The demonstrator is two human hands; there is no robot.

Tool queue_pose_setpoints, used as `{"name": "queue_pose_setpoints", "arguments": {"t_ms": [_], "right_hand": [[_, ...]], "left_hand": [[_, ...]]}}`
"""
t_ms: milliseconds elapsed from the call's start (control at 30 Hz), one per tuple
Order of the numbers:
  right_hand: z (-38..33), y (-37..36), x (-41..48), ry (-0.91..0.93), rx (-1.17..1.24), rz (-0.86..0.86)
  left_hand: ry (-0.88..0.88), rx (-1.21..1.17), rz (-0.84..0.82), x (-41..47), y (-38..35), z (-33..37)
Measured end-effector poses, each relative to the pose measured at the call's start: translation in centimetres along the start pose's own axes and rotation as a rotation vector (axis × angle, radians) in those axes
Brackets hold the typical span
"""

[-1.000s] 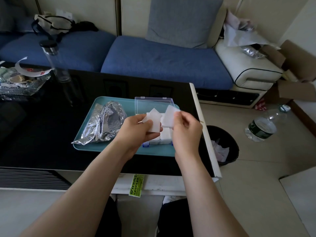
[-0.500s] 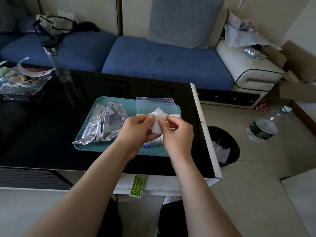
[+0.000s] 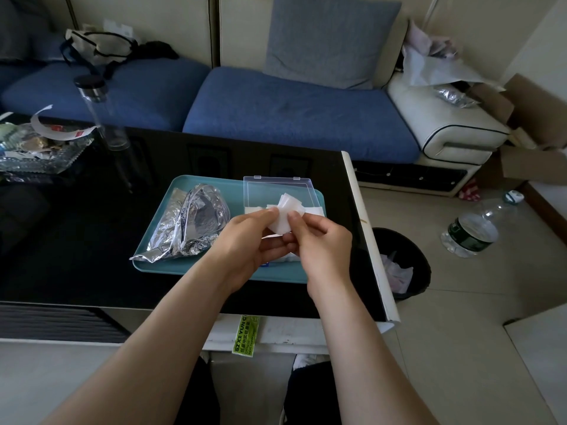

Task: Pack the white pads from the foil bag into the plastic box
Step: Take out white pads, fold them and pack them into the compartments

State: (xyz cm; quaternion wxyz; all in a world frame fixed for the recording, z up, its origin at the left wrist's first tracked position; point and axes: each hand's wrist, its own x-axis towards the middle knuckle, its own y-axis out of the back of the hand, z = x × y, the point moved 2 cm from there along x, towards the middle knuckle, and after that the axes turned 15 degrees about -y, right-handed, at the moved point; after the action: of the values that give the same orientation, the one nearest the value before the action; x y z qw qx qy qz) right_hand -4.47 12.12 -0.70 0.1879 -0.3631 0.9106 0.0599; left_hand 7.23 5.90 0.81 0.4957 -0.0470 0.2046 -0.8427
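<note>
A: Dim in here, isn't it? Soft daylight, and it's brightest on the floor [image 3: 460, 302] at the right.
B: Yes, and the glossy black counter [image 3: 76, 256] stays nearly dark, faintly mirroring the glass bottle [image 3: 101, 118].
A: The foil bag [image 3: 190, 228] throws small glints. The white pads [image 3: 287, 217] look pale, with little detail.
B: The centre is sharp, with no motion blur. The wide lens bows the counter's right edge and stretches the bottom corners.

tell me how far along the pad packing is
Done: some white pads already lie in the open plastic box on the tray. In hand: the left hand and right hand pinch a small stack above it. Left: placing those, plus whatever the crumpled foil bag may hide; its contents aren't visible.
</note>
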Motion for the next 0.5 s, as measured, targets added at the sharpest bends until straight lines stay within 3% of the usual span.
{"name": "queue_pose_setpoints", "arguments": {"t_ms": [233, 367, 500], "right_hand": [[-0.8, -0.1, -0.8, 0.328, -0.382, 0.067], [-0.4, -0.6, -1.1, 0.404, -0.634, -0.053], [-0.1, -0.6, -0.4, 0.423, -0.819, -0.082]], "left_hand": [[-0.166, 0.279, -0.079, -0.2, 0.1, 0.0], [-0.21, 0.433, -0.017, 0.2, 0.7, 0.0], [-0.243, 0.657, -0.133, 0.5, 0.9, -0.5]]}}
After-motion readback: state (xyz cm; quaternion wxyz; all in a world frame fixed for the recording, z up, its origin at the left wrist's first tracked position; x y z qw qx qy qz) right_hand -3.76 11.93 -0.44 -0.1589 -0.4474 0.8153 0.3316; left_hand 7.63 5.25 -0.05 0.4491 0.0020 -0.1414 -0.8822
